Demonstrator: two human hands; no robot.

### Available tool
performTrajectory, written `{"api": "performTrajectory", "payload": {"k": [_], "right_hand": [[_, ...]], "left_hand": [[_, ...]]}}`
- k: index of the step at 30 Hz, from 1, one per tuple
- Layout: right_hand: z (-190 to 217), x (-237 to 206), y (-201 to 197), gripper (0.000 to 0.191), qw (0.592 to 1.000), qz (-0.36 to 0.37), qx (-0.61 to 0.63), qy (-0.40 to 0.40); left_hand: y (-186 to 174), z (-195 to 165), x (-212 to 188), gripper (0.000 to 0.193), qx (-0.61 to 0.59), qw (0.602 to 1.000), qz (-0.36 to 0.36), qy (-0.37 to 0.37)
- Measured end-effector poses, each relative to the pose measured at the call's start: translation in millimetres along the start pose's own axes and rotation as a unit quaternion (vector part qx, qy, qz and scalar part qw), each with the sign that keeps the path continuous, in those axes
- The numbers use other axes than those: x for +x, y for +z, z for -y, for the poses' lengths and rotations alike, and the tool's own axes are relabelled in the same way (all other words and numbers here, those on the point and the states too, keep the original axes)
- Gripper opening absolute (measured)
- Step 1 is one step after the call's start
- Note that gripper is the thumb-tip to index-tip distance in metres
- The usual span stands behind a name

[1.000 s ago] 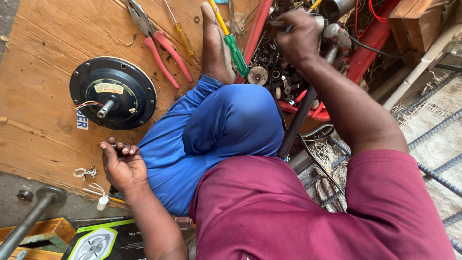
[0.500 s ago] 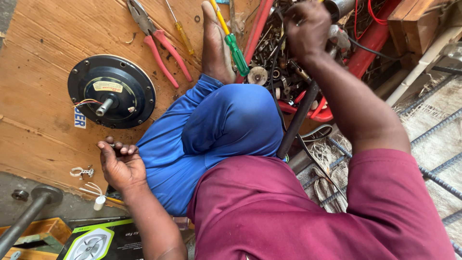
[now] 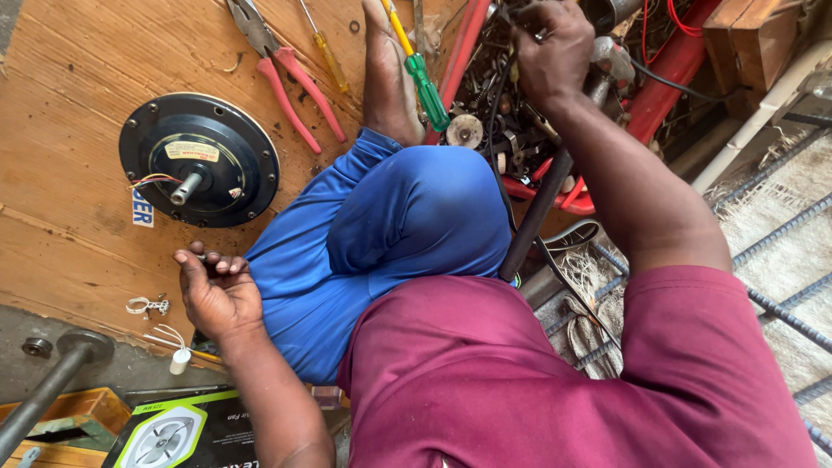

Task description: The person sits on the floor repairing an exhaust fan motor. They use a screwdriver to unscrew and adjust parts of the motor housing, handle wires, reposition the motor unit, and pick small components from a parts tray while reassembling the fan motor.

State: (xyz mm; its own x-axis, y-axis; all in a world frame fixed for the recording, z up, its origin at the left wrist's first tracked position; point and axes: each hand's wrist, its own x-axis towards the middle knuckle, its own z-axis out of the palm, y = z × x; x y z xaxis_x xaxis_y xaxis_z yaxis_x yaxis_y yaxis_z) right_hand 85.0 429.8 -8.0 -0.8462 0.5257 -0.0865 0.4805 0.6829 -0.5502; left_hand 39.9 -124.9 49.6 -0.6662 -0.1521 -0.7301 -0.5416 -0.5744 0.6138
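Cardboard packaging (image 3: pixel 178 433) lies at the bottom edge, a dark box with a lime-green border and a white fan picture. Above it, on the round black fan motor (image 3: pixel 199 160), sits a pale yellow oval label near the shaft, and a small white-and-blue sticker (image 3: pixel 142 209) clings to the plywood board (image 3: pixel 69 113) just beside the motor's lower left rim. The board is scuffed and orange-brown and ends at a grey concrete strip below. Red-handled pliers (image 3: pixel 282 74) and two screwdrivers, one yellow-handled (image 3: pixel 325 48) and one green-handled (image 3: pixel 423 74), lie along its top, close to a bare foot. The left hand (image 3: pixel 217 290) rests palm-up below the motor, its fingers curled narrowly around a few small dark parts. The right hand (image 3: pixel 550 52) reaches into a cluttered pile of metal parts (image 3: pixel 494 130); its fingers are bent, but I cannot tell what they grasp. Bare board stays open left of the motor; steel rebar (image 3: pixel 780 234) crosses the ground at right.
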Motion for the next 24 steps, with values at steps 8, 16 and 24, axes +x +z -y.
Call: {"api": "performTrajectory", "payload": {"k": [8,16,24], "right_hand": [[52.4,-43.8,-1.2,0.038,0.963,0.252,-0.065,-0.074],[9.6,-2.2,14.9,0.024,0.999,0.02,0.006,0.036],[15.5,1.9,10.1,0.02,0.989,-0.044,0.112,0.083]], "left_hand": [[1.5,-0.8,-0.8,0.03,-0.002,1.0,-0.002,-0.003],[0.4,-1.6,-0.1,0.03,0.003,1.0,-0.007,-0.009],[-0.6,-1.2,-1.1,0.028,0.007,1.0,0.004,0.001]]}}
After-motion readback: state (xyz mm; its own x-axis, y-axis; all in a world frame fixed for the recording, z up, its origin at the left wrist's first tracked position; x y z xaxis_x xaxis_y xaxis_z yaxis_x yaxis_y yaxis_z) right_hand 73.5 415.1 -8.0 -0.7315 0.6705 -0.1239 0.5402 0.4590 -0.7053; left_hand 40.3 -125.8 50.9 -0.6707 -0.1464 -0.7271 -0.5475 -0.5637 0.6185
